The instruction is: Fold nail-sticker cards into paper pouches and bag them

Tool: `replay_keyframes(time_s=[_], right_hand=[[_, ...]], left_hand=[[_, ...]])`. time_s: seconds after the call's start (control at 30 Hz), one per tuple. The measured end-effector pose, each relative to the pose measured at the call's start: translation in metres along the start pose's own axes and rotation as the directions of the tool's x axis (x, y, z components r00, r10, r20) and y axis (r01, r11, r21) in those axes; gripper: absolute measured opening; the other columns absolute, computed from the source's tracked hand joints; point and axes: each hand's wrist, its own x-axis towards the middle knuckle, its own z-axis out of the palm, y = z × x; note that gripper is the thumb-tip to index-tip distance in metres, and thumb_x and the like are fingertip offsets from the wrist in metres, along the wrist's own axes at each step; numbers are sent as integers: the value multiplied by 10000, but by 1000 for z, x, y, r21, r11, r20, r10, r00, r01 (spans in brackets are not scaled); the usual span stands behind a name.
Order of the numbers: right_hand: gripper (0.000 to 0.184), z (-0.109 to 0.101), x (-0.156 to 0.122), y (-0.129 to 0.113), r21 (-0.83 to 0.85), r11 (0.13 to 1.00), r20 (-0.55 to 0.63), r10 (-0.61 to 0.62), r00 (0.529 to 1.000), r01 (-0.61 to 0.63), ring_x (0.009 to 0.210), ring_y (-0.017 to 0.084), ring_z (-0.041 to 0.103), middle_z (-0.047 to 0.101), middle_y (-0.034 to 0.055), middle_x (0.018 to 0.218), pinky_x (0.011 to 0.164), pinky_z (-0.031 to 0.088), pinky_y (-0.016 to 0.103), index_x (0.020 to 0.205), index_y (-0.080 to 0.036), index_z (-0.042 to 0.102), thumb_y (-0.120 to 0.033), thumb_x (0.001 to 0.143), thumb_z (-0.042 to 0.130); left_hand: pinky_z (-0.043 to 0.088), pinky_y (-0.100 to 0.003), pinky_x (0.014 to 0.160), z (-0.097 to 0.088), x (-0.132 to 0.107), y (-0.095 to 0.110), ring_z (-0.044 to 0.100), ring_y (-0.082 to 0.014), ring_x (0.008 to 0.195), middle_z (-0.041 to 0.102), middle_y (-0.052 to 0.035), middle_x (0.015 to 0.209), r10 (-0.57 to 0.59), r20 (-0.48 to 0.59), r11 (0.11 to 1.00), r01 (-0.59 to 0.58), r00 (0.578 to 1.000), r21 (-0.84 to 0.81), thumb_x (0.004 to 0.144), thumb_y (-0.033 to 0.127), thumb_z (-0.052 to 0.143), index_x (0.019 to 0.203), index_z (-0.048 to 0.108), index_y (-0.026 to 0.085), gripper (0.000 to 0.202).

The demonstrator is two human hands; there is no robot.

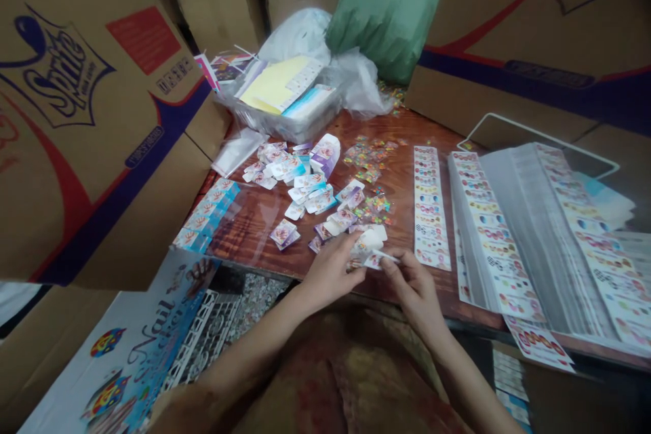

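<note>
- Our left hand (330,271) and right hand (414,285) both pinch one small packet (371,242), so it seems steady.
- Loose packets (305,180) lie farther on the table (404,176), within reach.

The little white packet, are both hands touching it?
Touching. The head view shows the left hand and the right hand each pinching the little white packet with their fingertips, with no gap showing.
</note>
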Motion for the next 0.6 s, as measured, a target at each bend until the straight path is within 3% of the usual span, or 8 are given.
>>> replay_keyframes(time_s=[0.07,0.13,0.2,0.3,0.47,0.53,0.6], right_hand=[[219,-7,2,0,-110,994,-93,-28,995,17,648,156,589,631,9,720,604,467,252,869,-206,602,-420,866,553],[215,-14,4,-2,-259,964,-70,-76,995,56,637,164,617,674,20,735,603,475,261,892,-208,629,-403,875,539],[208,-20,6,-5,-389,909,92,-123,988,149,711,191,670,726,39,836,662,501,283,919,-220,661,-377,878,530],[202,-23,6,-12,-468,836,320,-143,937,287,844,222,703,742,46,965,746,512,309,973,-248,659,-333,890,495],[261,-17,3,-21,-492,811,475,-55,878,317,710,211,697,722,47,823,587,473,272,1132,-216,522,-227,917,374],[255,-16,11,-18,-490,816,441,-71,895,307,657,200,674,707,40,789,567,453,265,1140,-216,506,-264,937,360],[245,-18,30,-10,-551,795,284,-109,953,255,619,192,641,687,39,744,567,437,268,1033,-221,553,-336,952,352]], left_hand=[[402,-391,1015,0,-4,0,505,-247,1185,550,-102,1254,16,-10,996,-15,1000,83,795,201,564,1323,405,199,552],[418,-390,990,0,-9,1,513,-249,1149,547,-107,1213,36,12,989,-37,999,145,807,199,538,1296,418,184,503],[440,-393,946,2,-14,3,529,-254,1092,544,-103,1166,43,49,977,-53,998,207,807,181,518,1257,444,180,457],[452,-401,899,7,-21,5,538,-265,1044,548,-100,1130,21,93,966,-44,995,255,798,172,514,1207,476,178,411],[447,-344,823,13,-24,8,560,-238,963,606,-84,1026,-55,56,994,50,997,99,848,386,548,1072,535,167,314],[433,-295,757,11,-23,8,564,-196,864,616,-47,925,-112,26,993,113,993,-18,876,452,504,975,564,180,295],[407,-254,686,10,-22,8,541,-157,760,601,-11,829,-182,7,973,181,983,-144,885,464,486,916,575,188,292]])
